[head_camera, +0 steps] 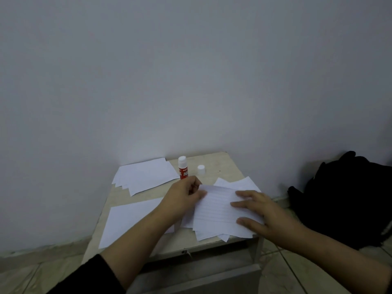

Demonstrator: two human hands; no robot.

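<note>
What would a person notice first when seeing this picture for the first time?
The two hands at the right of the table: the left hand pinches the edge of a creased white sheet, the right hand presses flat on it. Behind them a red glue stick stands upright, a white cap beside it. A black bag lies on the floor to the right.

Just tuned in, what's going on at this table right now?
A person is working a lined sheet that lies on a loose pile at the right of the table. The right hand presses flat on it. The left hand curls its fingers at the left edge and seems to pinch it. An uncapped glue stick stands behind, with its cap beside it. A paper stack lies at the back left and a blank sheet at the front left.
</note>
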